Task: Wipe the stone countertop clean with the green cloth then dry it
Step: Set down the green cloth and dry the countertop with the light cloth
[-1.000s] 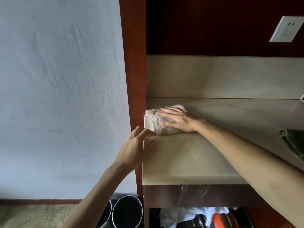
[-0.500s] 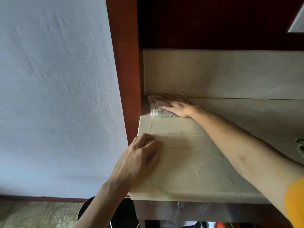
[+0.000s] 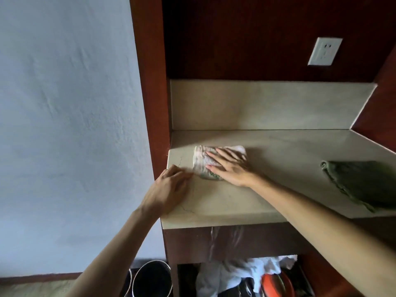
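A folded whitish cloth point(image 3: 201, 159) with a faint green pattern lies on the left part of the beige stone countertop point(image 3: 278, 168). My right hand point(image 3: 231, 168) presses flat on it, fingers spread and pointing left. My left hand point(image 3: 169, 189) rests palm down on the counter's left front corner, holding nothing, its fingertips just short of the whitish cloth. A dark green cloth point(image 3: 364, 183) lies crumpled and untouched on the right part of the counter, near the front edge.
A dark red wooden side panel point(image 3: 147, 82) bounds the counter on the left, with a stone backsplash point(image 3: 267, 103) behind. A white wall outlet point(image 3: 324, 51) sits above. Below are a metal pot point(image 3: 152, 279), white fabric point(image 3: 235, 273) and an orange item point(image 3: 276, 284).
My right hand has slid the whitish cloth from the back left corner toward the front. My left hand stays at the counter's left edge. The view has tilted, bringing the green cloth into sight.
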